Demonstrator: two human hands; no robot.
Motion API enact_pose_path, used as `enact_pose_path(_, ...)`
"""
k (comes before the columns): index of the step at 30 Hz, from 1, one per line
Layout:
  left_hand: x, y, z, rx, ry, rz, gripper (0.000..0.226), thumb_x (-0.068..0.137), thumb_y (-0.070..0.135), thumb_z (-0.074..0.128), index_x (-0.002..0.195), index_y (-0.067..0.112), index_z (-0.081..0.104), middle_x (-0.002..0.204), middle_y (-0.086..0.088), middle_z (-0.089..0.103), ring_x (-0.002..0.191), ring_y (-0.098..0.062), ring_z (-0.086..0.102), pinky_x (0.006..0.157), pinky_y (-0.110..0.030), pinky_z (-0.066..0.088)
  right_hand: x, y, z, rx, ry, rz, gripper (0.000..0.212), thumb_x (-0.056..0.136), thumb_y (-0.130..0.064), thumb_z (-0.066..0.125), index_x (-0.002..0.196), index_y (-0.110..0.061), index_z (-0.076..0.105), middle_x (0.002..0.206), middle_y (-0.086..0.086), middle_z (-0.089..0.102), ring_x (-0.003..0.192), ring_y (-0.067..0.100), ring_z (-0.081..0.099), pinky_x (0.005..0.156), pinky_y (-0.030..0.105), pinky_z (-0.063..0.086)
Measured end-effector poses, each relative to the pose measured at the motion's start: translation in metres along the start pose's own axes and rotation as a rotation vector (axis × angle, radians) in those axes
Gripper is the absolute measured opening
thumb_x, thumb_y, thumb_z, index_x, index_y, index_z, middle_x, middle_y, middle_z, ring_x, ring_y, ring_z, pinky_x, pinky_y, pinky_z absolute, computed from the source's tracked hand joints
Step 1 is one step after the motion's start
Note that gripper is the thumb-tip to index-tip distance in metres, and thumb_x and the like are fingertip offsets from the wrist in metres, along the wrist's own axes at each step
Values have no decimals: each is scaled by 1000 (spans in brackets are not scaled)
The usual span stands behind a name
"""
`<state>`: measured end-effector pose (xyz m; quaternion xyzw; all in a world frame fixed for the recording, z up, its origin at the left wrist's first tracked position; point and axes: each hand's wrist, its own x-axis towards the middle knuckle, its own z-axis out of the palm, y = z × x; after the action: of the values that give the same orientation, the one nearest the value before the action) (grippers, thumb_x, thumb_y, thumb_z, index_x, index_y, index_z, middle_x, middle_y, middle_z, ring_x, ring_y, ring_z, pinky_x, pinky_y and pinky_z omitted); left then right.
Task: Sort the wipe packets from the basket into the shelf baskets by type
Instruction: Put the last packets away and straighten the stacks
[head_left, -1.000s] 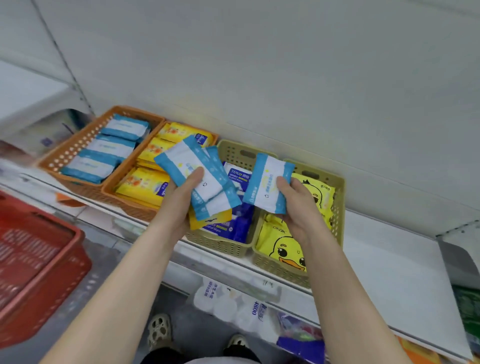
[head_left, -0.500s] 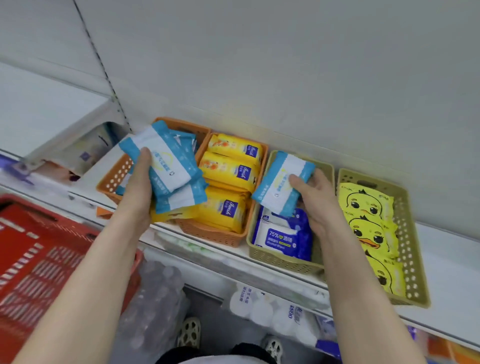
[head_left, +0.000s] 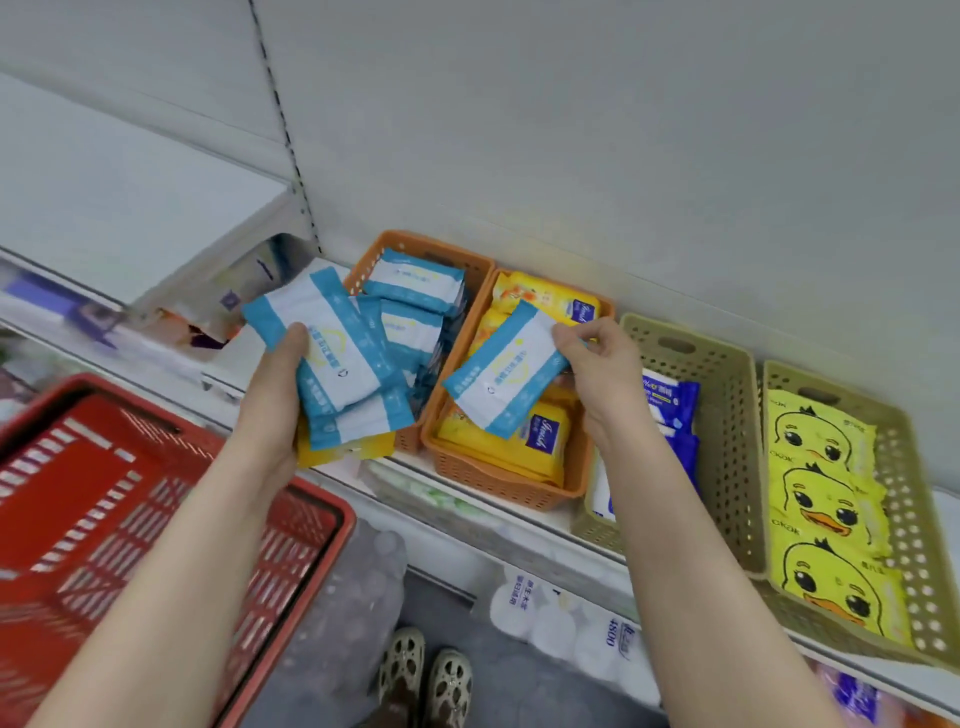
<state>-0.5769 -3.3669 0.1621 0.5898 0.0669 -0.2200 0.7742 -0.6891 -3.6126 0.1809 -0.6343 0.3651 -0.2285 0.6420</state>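
Right hand (head_left: 597, 364): thumb and fingertips pinch a blue-and-white wipe packet (head_left: 498, 384) by its upper corner. The packet hangs tilted, down and left of the hand, over the orange basket of yellow packets (head_left: 493, 483), which is the wrong type.

The matching orange basket (head_left: 431, 245), holding blue-and-white packets, sits just left of that one. Carry the packet left past the shared wall, lay it flat on the row, then release.

Left hand (head_left: 272, 395) grips a fanned stack of the same packets (head_left: 340, 358) in front of the target basket. Better to ease it aside first so it doesn't block the drop.

A yellow packet (head_left: 343, 452) lies under the stack; one or several, hard to tell.

Red shopping basket (head_left: 322, 493) is below the left hand.
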Motion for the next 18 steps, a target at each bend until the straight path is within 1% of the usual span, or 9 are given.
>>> enact_pose_path(2,1,3,-7,-4,19,10,44,102,41,43,138,18,52,110,3,75,94,-13,73,66,-27,60,3,-2,7,28,-9,12,16,94,-15,64,84,-14,50,82,5,66,68,9,64,47,18,48)
enact_pose_path(4,3,7,-14,-7,13,17,44,102,41,43,139,17,52,117,0,73,100,-15,72,70,-28,60,4,-2,12,49,-7,21,17,94,-14,63,85,-13,49,87,6,66,74,11,66,48,18,49)
enact_pose_path(7,6,16,-23,-17,11,21,41,102,41,43,135,18,54,111,3,75,99,-14,72,71,-28,61,2,0,20,73,-7,28,18,95,-15,63,83,-14,49,92,10,67,79,13,68,50,19,51)
enact_pose_path(9,13,21,-30,-18,3,19,39,102,42,43,131,19,57,112,2,74,100,-15,72,72,-30,60,3,1,26,75,3,25,17,95,-12,62,84,-16,49,91,10,68,81,15,69,50,21,52)
enact_pose_path(11,22,26,-38,-12,-13,12,41,102,43,43,132,19,57,116,1,73,106,-18,70,77,-33,59,1,-1,33,76,11,20,15,95,-7,61,93,-16,49,86,7,68,78,13,69,51,22,54)
enact_pose_path(12,27,29,-43,-11,-17,10,43,102,44,44,135,19,55,117,1,73,107,-18,70,77,-33,59,0,-2,38,69,13,9,17,94,-4,60,100,-17,50,84,5,67,75,11,69,52,23,55)
enact_pose_path(14,37,34,-53,-2,-41,0,45,102,43,44,139,19,52,118,1,72,105,-16,70,71,-30,60,0,-2,48,17,-1,-33,30,95,1,56,112,-24,53,84,6,66,77,10,70,56,27,58)
enact_pose_path(15,42,37,-58,3,-66,-4,44,102,43,44,139,20,51,118,2,72,103,-15,71,68,-28,59,0,-2,56,-38,-1,-61,34,95,2,54,113,-27,57,87,7,65,81,12,70,58,27,58)
enact_pose_path(18,59,46,-74,40,-133,-17,43,101,42,45,138,20,53,117,1,73,102,-15,71,68,-28,59,4,4,94,-271,45,-152,34,95,1,51,108,-25,69,106,8,62,93,16,66,61,26,59)
